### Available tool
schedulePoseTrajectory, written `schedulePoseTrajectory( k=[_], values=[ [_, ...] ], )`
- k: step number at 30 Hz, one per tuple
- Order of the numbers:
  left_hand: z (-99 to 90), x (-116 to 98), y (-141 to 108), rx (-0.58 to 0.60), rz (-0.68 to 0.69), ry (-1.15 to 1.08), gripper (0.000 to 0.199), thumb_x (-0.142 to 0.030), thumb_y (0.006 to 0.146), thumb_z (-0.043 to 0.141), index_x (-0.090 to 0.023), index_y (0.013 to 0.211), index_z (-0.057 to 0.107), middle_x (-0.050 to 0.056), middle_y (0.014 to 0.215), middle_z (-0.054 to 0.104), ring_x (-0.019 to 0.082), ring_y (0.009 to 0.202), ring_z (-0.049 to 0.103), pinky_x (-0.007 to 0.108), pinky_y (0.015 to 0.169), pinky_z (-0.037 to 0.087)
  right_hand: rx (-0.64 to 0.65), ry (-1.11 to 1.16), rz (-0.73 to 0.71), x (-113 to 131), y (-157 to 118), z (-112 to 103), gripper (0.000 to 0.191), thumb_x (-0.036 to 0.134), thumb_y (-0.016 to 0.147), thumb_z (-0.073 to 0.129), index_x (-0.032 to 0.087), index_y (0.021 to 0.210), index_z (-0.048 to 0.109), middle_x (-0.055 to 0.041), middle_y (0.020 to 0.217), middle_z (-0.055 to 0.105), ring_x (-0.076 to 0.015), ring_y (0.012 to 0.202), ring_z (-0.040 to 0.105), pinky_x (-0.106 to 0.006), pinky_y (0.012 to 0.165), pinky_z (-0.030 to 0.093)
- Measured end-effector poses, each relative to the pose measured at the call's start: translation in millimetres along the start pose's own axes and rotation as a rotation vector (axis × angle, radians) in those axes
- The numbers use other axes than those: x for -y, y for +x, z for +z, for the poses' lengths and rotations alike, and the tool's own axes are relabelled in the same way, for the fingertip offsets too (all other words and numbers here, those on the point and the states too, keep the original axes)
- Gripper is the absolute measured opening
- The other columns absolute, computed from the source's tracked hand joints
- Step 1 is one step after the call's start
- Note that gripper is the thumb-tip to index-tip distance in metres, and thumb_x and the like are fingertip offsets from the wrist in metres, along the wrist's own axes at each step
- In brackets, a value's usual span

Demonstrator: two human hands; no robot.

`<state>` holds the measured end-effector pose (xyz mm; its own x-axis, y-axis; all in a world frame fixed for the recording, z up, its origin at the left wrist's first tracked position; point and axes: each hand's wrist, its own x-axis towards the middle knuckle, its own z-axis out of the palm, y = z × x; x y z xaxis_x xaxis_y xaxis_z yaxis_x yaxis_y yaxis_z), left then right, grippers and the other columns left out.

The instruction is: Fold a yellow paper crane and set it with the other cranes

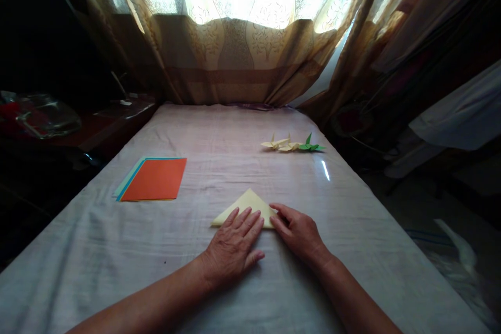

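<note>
A pale yellow sheet of paper (pixel 249 200), folded into a triangle, lies on the cloth-covered table with its peak pointing away from me. My left hand (pixel 236 244) rests flat on its lower middle, fingers stretched out. At the triangle's right corner is my right hand (pixel 298 229), its thumb and curled index finger closed on that corner.
A stack of square papers with an orange sheet (pixel 156 179) on top lies to the left. Two cream folded paper cranes (pixel 275 143) and a green one (pixel 310 145) stand at the back right. Curtains (pixel 235 57) hang behind the table (pixel 219 130).
</note>
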<state>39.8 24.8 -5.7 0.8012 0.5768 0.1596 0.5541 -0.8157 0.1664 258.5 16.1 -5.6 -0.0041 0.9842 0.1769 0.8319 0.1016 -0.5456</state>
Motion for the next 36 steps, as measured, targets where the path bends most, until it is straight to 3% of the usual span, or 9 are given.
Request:
schedulePoseTrajectory(
  k=[5,12,36],
  values=[
    [2.7,-1.6,-2.9,0.001,-0.003,-0.039,0.066,-0.054,0.094,0.044,-0.018,0.148,0.032,0.012,0.151,0.040,0.029,0.141,0.034,0.048,0.117,0.023,-0.062,0.026,-0.068,-2.4,-3.0,5.0,0.029,0.030,0.087,0.052,0.024,0.110,0.068,-0.0051,0.105,0.074,-0.0203,0.093,0.069,-0.032,0.083,0.053],
    [5.0,0.0,-4.4,-0.008,-0.007,-0.084,0.068,-0.056,0.094,0.042,-0.019,0.150,0.029,0.011,0.150,0.042,0.029,0.140,0.035,0.048,0.117,0.024,-0.093,0.006,-0.139,-2.5,-5.2,7.6,0.026,0.029,0.091,0.048,0.022,0.108,0.066,-0.0056,0.097,0.072,-0.0187,0.087,0.068,-0.030,0.078,0.053],
    [0.0,0.2,-3.3,0.028,-0.015,-0.125,0.071,-0.053,0.093,0.047,-0.021,0.151,0.025,0.010,0.152,0.039,0.028,0.142,0.032,0.049,0.118,0.022,-0.086,0.019,-0.128,0.7,-4.2,6.4,0.023,0.028,0.092,0.048,0.025,0.105,0.066,-0.0056,0.097,0.070,-0.0179,0.084,0.066,-0.029,0.077,0.052]
  ],
)
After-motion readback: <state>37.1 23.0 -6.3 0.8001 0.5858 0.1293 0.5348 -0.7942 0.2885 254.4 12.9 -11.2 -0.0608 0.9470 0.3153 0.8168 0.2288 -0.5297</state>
